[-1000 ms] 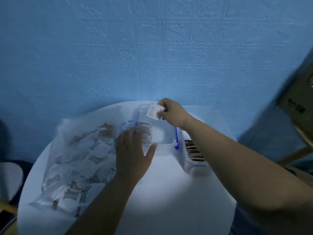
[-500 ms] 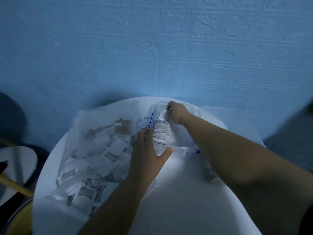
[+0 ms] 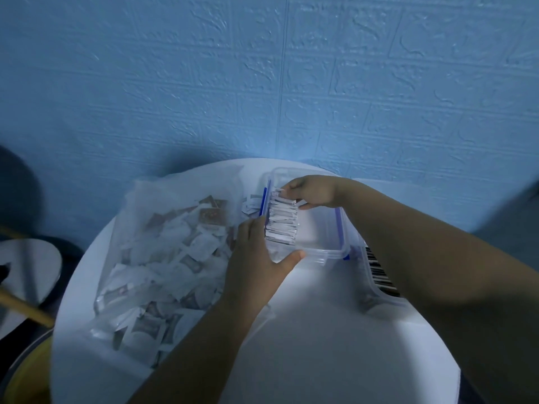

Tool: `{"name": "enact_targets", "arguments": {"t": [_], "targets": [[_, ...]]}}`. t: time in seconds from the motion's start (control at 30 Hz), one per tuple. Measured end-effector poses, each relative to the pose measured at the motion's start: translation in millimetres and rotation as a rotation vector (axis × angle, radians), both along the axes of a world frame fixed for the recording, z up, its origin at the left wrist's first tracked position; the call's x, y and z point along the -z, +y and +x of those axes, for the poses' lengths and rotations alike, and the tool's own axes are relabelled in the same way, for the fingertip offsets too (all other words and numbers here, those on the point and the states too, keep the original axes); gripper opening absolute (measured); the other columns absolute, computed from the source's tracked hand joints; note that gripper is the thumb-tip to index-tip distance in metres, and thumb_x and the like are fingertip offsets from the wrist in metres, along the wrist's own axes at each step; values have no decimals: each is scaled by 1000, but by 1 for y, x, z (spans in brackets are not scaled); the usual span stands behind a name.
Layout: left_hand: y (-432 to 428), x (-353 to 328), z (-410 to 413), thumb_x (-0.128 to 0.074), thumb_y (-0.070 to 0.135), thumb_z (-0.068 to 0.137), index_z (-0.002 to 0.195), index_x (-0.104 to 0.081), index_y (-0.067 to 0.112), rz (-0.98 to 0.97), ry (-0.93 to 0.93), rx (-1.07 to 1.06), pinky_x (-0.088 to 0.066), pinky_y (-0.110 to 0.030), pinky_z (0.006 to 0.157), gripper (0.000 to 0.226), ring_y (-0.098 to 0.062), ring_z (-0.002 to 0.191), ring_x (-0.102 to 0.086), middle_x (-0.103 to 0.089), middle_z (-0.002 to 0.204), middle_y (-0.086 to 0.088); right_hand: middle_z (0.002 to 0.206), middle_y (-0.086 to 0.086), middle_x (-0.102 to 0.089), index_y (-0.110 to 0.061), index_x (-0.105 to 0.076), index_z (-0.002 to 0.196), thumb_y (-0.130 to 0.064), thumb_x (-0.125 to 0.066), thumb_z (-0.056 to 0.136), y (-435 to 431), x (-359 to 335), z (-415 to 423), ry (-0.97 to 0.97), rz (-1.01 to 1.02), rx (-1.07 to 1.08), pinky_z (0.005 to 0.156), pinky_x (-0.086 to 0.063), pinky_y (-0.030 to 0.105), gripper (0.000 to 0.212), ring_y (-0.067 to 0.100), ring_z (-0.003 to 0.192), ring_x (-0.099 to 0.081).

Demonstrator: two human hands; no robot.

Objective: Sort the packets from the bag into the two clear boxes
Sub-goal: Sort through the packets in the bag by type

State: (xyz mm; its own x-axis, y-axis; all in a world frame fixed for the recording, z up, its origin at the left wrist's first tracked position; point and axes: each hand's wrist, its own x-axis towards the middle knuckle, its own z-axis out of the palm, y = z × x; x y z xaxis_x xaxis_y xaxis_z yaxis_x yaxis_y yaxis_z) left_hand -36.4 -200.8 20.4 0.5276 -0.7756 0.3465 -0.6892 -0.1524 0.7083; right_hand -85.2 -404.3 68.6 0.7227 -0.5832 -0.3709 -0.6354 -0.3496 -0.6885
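My left hand (image 3: 256, 258) clasps the near-left corner of the clear box (image 3: 320, 253); my right hand (image 3: 315, 191) pinches a packet (image 3: 279, 191) at the far end of the packet row (image 3: 281, 225) inside. The bag (image 3: 163, 243) lies just left.

head view, looking down, near table (image 3: 320, 345)

Left hand (image 3: 256, 258) sits palm down on the near left corner of the clear box (image 3: 320, 253), thumb stretched along its near wall, fingers bent over its left wall. Right forearm crosses above the box's right side. Right hand (image 3: 313, 191), fingers curled, pinches a packet (image 3: 279, 191) by its far left corner.
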Motion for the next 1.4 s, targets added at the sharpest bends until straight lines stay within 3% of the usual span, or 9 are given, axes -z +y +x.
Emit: {"name": "enact_targets", "arguments": {"t": [0.13, 0.4, 0.57, 0.77, 0.87, 1.0, 1.2, 1.3, 1.4], "targets": [[-1, 1, -1, -74, 49, 63, 127, -46, 22, 5, 13, -4, -36, -19, 84, 75, -5, 109, -37, -47, 123, 3, 113, 7, -57, -18, -54, 112, -27, -59, 90, -7, 0, -3, -27, 16, 31, 91, -49, 31, 24, 18, 101, -54], [1, -1, -2, -74, 50, 64, 126, -46, 21, 11, 25, -7, -31, -14, 80, 74, -2, 109, -35, -46, 122, 5, 121, 6, -57, -19, -59, 105, -24, -59, 89, -4, 0, -1, -7, -36, -9, 90, -46, 28, 16, 18, 114, -50], [1, -3, -1, -72, 52, 63, 127, -46, 23, 47, 41, -4, -32, -15, 84, 74, -3, 112, -35, -47, 124, 4, 123, 5, -54, -22, -57, 110, -28, -56, 91, 0, 0, 0, 16, -60, -23, 83, -44, 25, 21, 19, 112, -50], [4, -22, 3, -66, 40, 77, 123, -53, 22, 81, 60, 47, -37, -24, 95, 51, -12, 117, -42, -51, 125, 1, 139, 2, -45, -21, -47, 132, -35, -52, 93, 9, -3, -3, 50, -243, -82, 95, -26, 23, 42, 18, 126, -41], [19, -45, 0, -66, 30, 83, 122, -54, 16, -54, 68, 41, -31, -11, 88, 43, -10, 112, -47, -52, 122, 2, 139, 2, -46, -21, -49, 130, -31, -55, 92, 24, -15, -6, -57, -363, -52, 92, -28, 20, 40, 17, 121, -45], [58, -66, 6, -63, 29, 82, 101, -59, 26, -244, 232, 7, -43, -6, 81, 20, 5, 90, -59, -62, 98, 11, 118, 3, -60, -15, -61, 113, -19, -57, 91, 71, -37, -9, -331, -469, -132, 74, -37, 12, 22, 12, 93, -54], [138, -47, 35, -58, 22, 88, 86, -63, 24, -97, 66, -172, -41, -2, 64, 6, 6, 73, -61, -66, 78, 13, 85, -9, -64, -17, -68, 95, -17, -60, 89, 175, -38, -38, -421, -294, -379, 70, -43, 10, 10, 1, 76, -57], [168, -26, 43, -61, 20, 87, 87, -69, 17, 56, -38, -178, -38, -2, 63, 9, -4, 71, -59, -66, 81, 9, 97, -5, -67, -15, -70, 102, -20, -58, 90, 210, -8, -48, -335, -343, -525, 77, -44, 13, 17, 6, 85, -59], [181, -10, 41, -53, 30, 88, 89, -71, 10, 166, -189, -87, -46, -10, 71, 26, -19, 77, -66, -70, 86, 0, 124, 0, -59, -18, -61, 120, -26, -59, 89, 224, 28, -47, -278, -473, -511, 99, -35, 16, 31, 13, 114, -52]]}}
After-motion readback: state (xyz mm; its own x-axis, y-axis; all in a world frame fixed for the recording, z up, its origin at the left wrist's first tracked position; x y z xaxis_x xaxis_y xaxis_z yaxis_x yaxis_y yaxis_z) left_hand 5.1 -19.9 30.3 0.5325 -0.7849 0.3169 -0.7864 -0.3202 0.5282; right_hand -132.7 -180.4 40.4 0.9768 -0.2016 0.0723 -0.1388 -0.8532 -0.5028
